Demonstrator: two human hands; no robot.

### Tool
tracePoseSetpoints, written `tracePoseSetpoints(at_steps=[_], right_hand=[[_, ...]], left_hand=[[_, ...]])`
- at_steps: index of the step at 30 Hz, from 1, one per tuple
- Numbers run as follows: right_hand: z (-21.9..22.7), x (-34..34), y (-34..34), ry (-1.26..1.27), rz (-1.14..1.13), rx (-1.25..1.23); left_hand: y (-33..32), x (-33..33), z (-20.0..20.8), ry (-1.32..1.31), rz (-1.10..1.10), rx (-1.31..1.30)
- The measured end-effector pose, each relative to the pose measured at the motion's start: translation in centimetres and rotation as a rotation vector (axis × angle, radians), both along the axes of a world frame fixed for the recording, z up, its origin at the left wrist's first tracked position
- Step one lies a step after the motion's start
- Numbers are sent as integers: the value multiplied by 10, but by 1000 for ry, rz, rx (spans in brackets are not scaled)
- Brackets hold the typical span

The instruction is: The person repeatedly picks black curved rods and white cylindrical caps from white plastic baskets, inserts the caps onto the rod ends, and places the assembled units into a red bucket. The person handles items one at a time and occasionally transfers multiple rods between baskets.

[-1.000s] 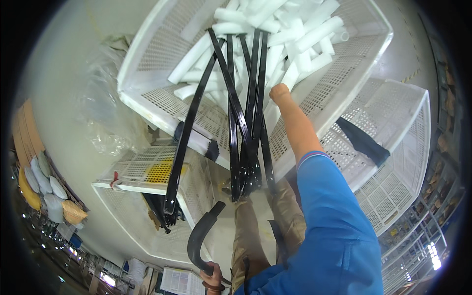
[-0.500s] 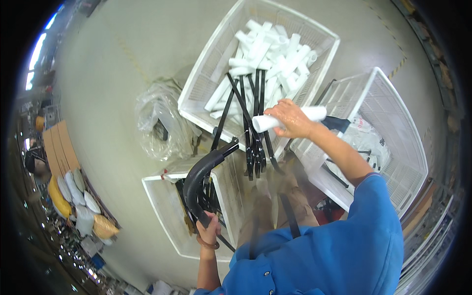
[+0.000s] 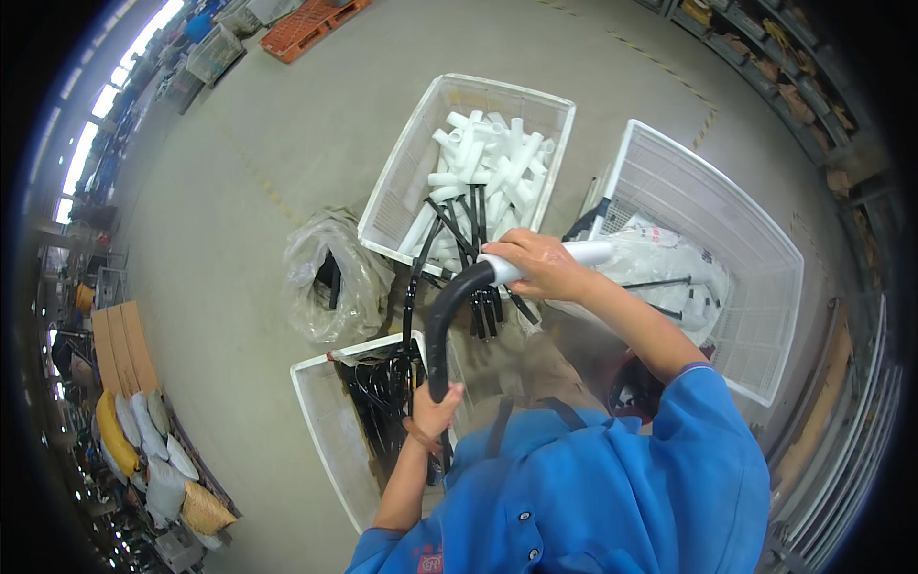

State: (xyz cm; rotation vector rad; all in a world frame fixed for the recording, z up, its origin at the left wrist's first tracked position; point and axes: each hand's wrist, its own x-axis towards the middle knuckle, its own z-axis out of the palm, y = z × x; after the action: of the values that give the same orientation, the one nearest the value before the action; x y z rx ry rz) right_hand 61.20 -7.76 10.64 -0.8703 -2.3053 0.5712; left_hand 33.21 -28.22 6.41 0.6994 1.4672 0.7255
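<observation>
My left hand [image 3: 437, 409] is closed round the lower end of a curved black tube [image 3: 443, 325] that arches up and to the right. The tube's upper end meets a white foam sleeve [image 3: 591, 253], which my right hand [image 3: 540, 263] grips near that joint. Whether the tube's tip is inside the sleeve or only against it, I cannot tell. Beyond my hands stands a white crate [image 3: 526, 100] heaped with white foam sleeves [image 3: 469, 143]. Several straight black bars [image 3: 480, 225] lean over its near edge, partly hidden by my right hand and the tube.
A second white crate [image 3: 311, 421] at lower left holds glossy black wrapped pieces. On the right, another crate [image 3: 755, 258] contains plastic bags and black bars. A clear plastic bag [image 3: 320, 306] lies left of the middle crate. Sacks [image 3: 120, 435] and cardboard [image 3: 122, 340] are at far left.
My two hands have come closer together. The white sleeve, earlier apart from the black tube, now meets its upper end. My view has shifted, showing more floor ahead.
</observation>
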Motion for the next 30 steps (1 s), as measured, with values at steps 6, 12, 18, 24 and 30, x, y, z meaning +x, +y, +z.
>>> tracePoseSetpoints(at_steps=[6,12,18,24,30], right_hand=[[56,46,-77,-112,-117,-121],[65,79,-111,-45,-302,-422],[92,113,-130,-268,-159,-118],[116,66,-139,-672,109,116],[159,130,-143,-399,5,311]], left_hand=[[-19,14,58,-184,-144,-127],[-38,30,97,-270,-233,-123],[-53,79,106,-83,-393,-105],[-52,132,103,24,-514,-83],[-46,134,110,-278,-468,-78]])
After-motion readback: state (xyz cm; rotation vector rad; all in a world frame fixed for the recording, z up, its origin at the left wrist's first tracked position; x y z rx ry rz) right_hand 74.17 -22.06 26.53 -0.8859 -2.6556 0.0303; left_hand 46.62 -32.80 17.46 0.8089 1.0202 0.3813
